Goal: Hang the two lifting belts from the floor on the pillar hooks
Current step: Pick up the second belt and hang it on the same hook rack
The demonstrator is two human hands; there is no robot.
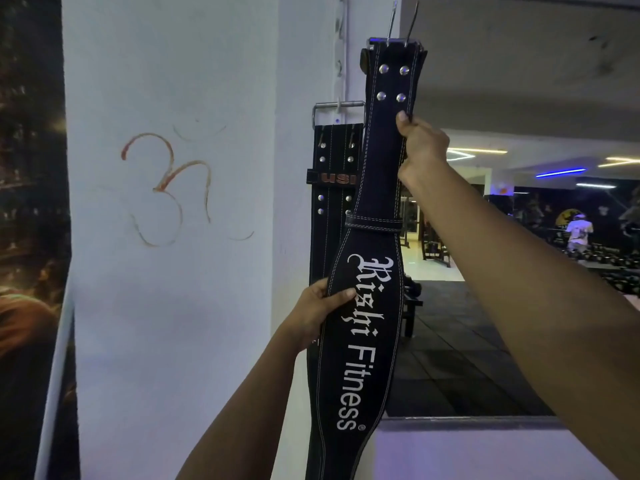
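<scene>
The front lifting belt (363, 306) is black with white letters and stitching. The pillar (173, 237) is white with an orange drawing (166, 185).

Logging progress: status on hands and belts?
Both grips on the second belt: right hand high, left hand mid. First belt already hooked. Nothing blocking.

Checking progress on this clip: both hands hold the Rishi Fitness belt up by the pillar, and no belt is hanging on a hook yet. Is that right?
Not quite. Both hands, left hand and right hand, do hold the Rishi Fitness belt up by the pillar, but the head view shows another black belt already hanging by its buckle from a hook.
</scene>
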